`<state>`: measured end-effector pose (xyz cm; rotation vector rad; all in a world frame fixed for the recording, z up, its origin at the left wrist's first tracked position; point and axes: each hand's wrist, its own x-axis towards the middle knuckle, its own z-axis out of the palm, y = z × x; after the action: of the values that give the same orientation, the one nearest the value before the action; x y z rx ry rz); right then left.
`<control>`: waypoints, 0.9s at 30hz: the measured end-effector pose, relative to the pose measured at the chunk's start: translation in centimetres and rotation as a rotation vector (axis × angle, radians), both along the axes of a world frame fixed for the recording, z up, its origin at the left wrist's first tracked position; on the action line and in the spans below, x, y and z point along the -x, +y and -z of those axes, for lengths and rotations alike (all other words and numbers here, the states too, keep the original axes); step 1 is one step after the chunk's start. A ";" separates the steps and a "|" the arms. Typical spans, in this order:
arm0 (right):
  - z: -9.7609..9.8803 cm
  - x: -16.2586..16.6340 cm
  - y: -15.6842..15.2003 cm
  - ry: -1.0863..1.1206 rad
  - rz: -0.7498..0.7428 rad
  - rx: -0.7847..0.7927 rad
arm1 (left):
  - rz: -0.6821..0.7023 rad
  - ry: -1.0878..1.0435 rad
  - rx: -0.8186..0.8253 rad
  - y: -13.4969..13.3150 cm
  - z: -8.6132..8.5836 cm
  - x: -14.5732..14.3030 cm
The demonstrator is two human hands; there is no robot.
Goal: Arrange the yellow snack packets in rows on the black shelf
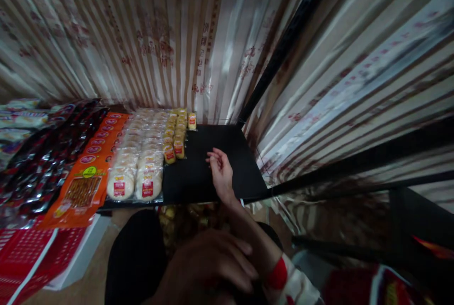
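Note:
My right hand (222,172) is over the black shelf (198,177), its fingers loosely bent and nothing visible in them. Left of it stand two short rows of small yellow packaged cakes (173,139), with a single yellow pack (192,121) set apart at the back. Beside these are two rows of round pale cakes in clear wrappers (135,163). Close to the camera, my left hand (213,262) is dark and blurred, its fingers stretched towards the right; nothing shows in it. Below the shelf edge, partly hidden, lie several yellow packs (168,215).
Orange snack bags (88,168) and dark shiny packs (46,163) line the shelf's left part. A red basket (28,257) stands at lower left. Black frame posts (283,54) rise by the right corner, and a striped curtain (159,26) hangs behind.

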<state>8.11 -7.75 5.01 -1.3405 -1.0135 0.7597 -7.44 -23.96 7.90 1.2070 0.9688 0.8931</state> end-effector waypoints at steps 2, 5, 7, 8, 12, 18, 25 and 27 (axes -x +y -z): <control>0.4 -0.2 -4.2 -0.020 -0.031 0.029 | 0.111 0.166 0.051 1.7 1.0 -1.3; 2.1 -0.9 -9.6 -0.137 -0.047 0.139 | 0.084 0.478 0.065 3.0 4.8 -2.1; 3.5 -1.5 -12.2 -0.313 -0.090 0.258 | 0.102 0.656 0.012 2.9 7.5 -2.1; 4.2 -1.7 -13.3 -0.420 -0.165 0.308 | 0.148 0.730 -0.022 2.7 8.5 -2.1; 6.7 -1.8 -16.3 -0.782 -0.481 0.514 | 0.337 0.944 -0.097 1.6 10.3 -2.9; 8.3 -0.9 -17.7 -0.969 -0.618 0.610 | 0.336 1.107 -0.151 0.2 11.4 -4.5; 8.2 -1.7 -17.5 -0.917 -0.543 0.535 | 0.321 1.029 -0.155 0.9 10.8 -2.7; 7.4 -1.6 -17.6 -0.918 -0.551 0.467 | 0.324 0.995 -0.179 1.6 9.9 -1.8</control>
<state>9.72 -25.39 -2.35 -1.9045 -2.0841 0.8176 -5.67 -22.40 -1.96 1.9573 1.4133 0.0656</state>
